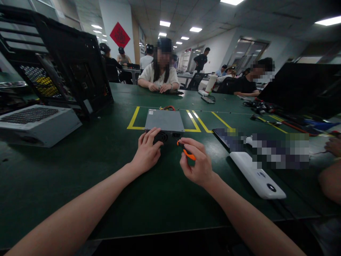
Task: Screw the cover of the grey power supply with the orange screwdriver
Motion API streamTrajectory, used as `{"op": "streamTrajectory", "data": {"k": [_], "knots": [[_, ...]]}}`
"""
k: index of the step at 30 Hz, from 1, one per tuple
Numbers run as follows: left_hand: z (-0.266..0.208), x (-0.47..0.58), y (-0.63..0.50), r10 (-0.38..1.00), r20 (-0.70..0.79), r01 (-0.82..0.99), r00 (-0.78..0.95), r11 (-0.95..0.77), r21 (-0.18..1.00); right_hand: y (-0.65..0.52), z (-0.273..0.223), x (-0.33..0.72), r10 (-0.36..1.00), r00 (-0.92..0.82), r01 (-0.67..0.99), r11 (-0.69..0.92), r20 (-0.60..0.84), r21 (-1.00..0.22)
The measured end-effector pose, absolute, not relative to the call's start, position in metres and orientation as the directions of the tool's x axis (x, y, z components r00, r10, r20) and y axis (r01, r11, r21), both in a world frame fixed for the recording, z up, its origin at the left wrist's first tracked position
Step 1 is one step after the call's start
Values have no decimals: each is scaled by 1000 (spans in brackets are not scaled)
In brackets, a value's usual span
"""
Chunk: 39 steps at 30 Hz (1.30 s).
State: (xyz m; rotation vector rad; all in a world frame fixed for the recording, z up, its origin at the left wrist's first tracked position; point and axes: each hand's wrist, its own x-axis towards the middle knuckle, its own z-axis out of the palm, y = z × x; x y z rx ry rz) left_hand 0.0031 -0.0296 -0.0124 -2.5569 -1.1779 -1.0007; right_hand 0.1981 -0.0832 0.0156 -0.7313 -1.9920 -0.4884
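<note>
A grey computer power supply (164, 120) lies flat on the green table, its coloured cables (168, 107) bunched at the far side. Against its near face is a small round black fan (161, 137), partly covered by my left hand (149, 149). The fingers of that hand rest over the fan and the thumb bends round its near side, so it is held in place. My right hand (198, 160) grips a screwdriver (189, 154) with an orange and black handle. Its tip points toward the power supply's socket end; whether it touches there I cannot tell.
At left stand an open black computer case (77, 71) and another power supply (39, 124). Yellow tape (133, 119) marks the table. A white power bank (257, 174) and a dark phone (226, 140) lie right. One person (160, 73) sits opposite; another's arm (330, 181) reaches in from the right.
</note>
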Motion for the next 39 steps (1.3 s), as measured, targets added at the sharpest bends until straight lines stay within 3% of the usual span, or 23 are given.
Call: {"op": "streamTrajectory", "data": {"k": [5, 10, 15, 20, 25, 29, 34, 39], "knots": [[-11, 4, -30, 620, 621, 736, 479, -669, 101, -87, 18, 197, 276, -462, 683, 716, 843, 140], [-11, 4, -30, 626, 616, 750, 479, -656, 83, -89, 16, 194, 312, -363, 678, 735, 878, 19], [-11, 4, -29, 627, 619, 750, 473, -656, 91, -90, 14, 193, 307, -407, 717, 691, 860, 92], [-11, 4, -29, 628, 622, 748, 468, -656, 100, -90, 13, 189, 315, -336, 689, 725, 888, 3], [-11, 4, -30, 625, 623, 742, 470, -662, 103, -90, 15, 189, 313, -373, 708, 705, 873, 50], [-10, 3, -30, 624, 616, 740, 481, -665, 95, -89, 15, 189, 320, -297, 698, 716, 900, -24], [-11, 3, -29, 628, 617, 744, 474, -660, 100, -87, 13, 190, 326, -387, 683, 729, 862, 31], [-10, 4, -30, 625, 623, 741, 471, -663, 105, -88, 13, 191, 340, -321, 691, 722, 884, -27]]}}
